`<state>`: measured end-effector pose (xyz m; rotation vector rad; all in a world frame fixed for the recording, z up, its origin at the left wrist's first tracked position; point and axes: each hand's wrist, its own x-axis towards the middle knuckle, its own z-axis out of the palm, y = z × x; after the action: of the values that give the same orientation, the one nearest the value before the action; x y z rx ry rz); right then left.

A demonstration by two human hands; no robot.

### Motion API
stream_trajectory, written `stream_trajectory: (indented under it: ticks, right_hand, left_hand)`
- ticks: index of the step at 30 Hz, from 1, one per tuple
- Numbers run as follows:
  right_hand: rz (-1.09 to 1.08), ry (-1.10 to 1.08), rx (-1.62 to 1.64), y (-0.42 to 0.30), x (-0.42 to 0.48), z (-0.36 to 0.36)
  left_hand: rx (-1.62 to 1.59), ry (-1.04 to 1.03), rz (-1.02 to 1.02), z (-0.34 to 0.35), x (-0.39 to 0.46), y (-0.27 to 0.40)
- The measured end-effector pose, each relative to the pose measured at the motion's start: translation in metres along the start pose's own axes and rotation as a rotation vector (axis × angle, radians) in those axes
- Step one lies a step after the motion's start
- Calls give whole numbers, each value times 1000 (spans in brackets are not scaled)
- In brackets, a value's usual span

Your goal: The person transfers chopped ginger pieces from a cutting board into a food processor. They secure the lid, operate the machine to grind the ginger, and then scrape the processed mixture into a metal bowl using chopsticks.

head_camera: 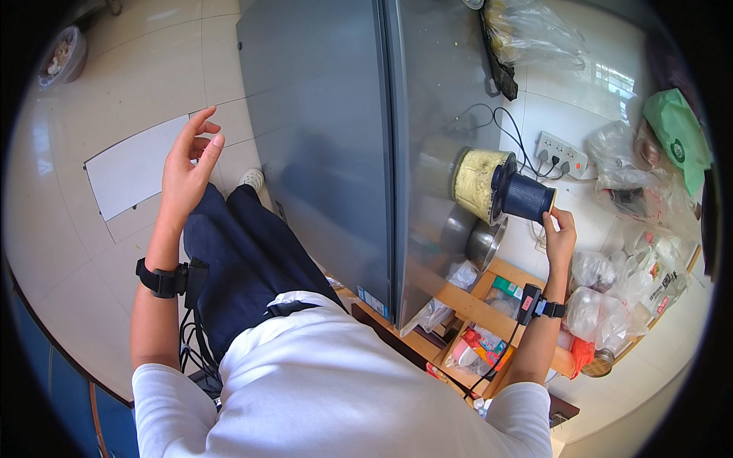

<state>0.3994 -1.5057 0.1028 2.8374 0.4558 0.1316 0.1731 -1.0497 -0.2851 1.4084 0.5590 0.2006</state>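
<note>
An electric food chopper stands on the glossy grey top of a refrigerator (320, 143). Its clear bowl (484, 183) is coated with a pale yellow mash, and a dark blue motor head (524, 197) sits on it. My right hand (560, 235) has its thumb and fingertips on the end of the motor head. My left hand (186, 166) is raised in the air in front of the refrigerator, fingers apart and slightly curled, holding nothing. Black straps with small devices circle both forearms.
A power strip (561, 154) with plugs and black cords is on the white tiled wall. Beside the chopper lies a steel bowl (487, 240). Plastic bags (607, 320) crowd a wooden shelf (475, 303) of packages. A waste bin (63, 57) stands on the tiled floor.
</note>
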Motion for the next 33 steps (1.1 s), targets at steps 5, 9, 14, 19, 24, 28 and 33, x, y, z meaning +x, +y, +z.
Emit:
stream_trajectory:
  ticks: [5,9,14,19,24,28,33]
  right_hand:
    - [-4,5,1,-1,-1,1]
    - [1,6,1,-1,-1,1]
    - [1,3,-5,0,0,1]
    - [15,7,-9,1,-1,2]
    - [5,4,-3,2,-1,2]
    - [-8,14,-10,0,-1,3]
    - [48,-2,-35,3,-4,1]
  left_hand:
    - [-3,20,-19,0,0,4]
    - [-7,22,-25,2,0,4]
    - [10,-2,-6,1,0,1]
    - [1,6,-21,1,0,6]
    - [0,4,-7,2,0,4]
    - [2,-3,-10,2,0,5]
    - [11,-23,13,4,0,7]
